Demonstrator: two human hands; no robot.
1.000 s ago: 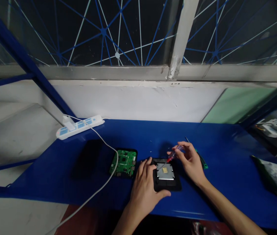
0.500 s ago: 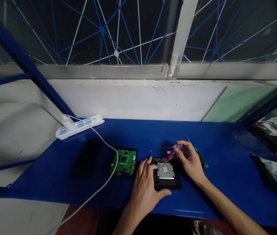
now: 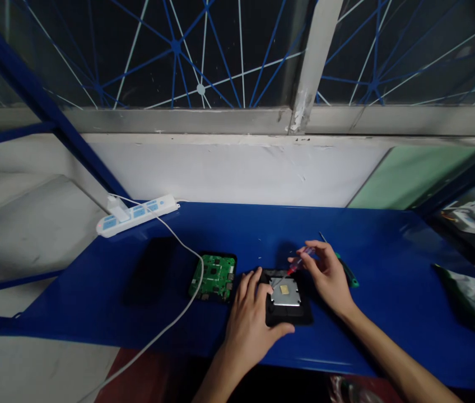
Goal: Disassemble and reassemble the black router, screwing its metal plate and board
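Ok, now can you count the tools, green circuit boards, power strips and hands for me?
Tools: 2, the held screwdriver and the green-handled tool
Green circuit board: 1
White power strip: 1
Hands: 2, left hand and right hand
Total: 6

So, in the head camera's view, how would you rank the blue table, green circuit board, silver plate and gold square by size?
Largest to smallest, as they look there:
1. Blue table
2. Green circuit board
3. Silver plate
4. Gold square, which sits within the plate's outline
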